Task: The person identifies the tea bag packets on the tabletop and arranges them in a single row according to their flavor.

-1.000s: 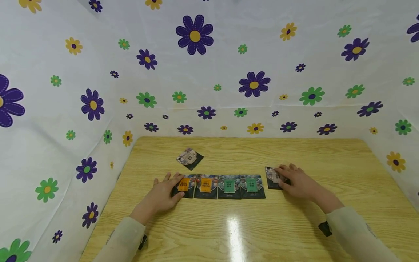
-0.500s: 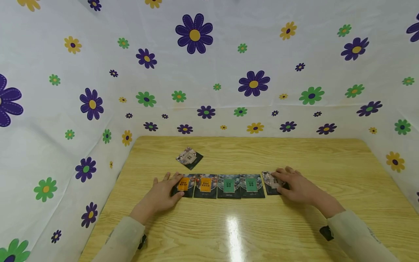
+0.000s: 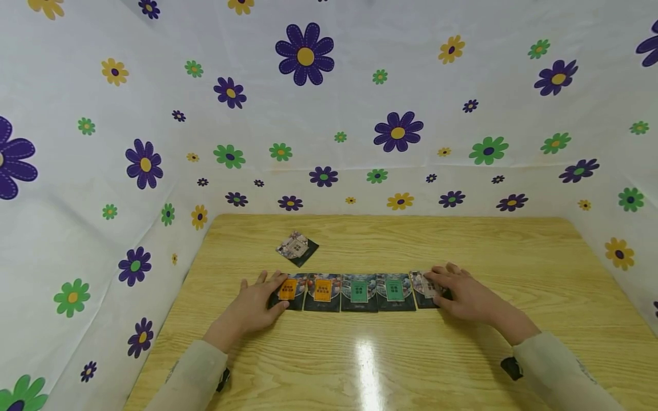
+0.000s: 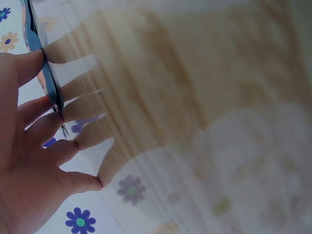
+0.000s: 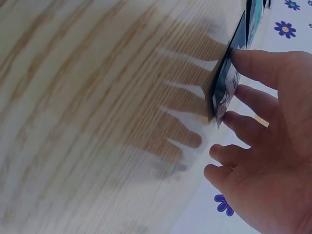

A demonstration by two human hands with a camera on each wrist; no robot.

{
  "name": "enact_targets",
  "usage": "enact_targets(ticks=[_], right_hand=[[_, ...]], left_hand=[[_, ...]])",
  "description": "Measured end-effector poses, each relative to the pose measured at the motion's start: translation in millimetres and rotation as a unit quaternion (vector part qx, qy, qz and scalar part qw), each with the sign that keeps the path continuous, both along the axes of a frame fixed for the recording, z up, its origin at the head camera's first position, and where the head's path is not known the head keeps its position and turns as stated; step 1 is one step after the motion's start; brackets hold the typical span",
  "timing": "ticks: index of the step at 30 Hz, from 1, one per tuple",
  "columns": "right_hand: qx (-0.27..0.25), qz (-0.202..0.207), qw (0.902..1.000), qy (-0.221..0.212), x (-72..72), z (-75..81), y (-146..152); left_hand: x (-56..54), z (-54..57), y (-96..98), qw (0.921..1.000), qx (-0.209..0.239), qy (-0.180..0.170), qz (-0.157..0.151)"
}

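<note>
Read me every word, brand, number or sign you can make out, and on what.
Nothing is legible.
Orange-label packets: dark characters, too small and blurred.
Green-label packets: dark characters, too small and blurred.
Near pale-label packet: partly covered by the right hand; characters too blurred.
Askew pale-label packet: characters too small.
I see no other lettering.

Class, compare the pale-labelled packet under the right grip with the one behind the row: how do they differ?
The near packet is at the row's right end; the far packet lies apart, behind it. The near packet is roughly straight; the far packet is turned cornerwise. The right grip touches and partly covers the near packet; the far packet is untouched and uncovered. Both have pale labels and dark areas.
</note>
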State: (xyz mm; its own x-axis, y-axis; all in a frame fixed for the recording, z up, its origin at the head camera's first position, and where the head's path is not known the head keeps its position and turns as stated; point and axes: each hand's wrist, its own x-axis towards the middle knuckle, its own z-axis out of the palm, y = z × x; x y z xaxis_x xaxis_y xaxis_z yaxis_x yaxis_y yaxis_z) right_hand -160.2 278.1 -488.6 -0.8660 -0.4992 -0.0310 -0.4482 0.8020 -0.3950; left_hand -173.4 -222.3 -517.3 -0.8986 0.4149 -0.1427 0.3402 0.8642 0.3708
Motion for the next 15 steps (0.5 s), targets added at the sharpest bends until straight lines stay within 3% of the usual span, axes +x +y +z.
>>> enact_targets(ticks=[15], right_hand=[[0.002,0.003,1.0,0.003,2.9,1.3,-1.8]], left_hand=[[-0.1,1.2,0.9,0.9999,0.001,-0.009,0.005]])
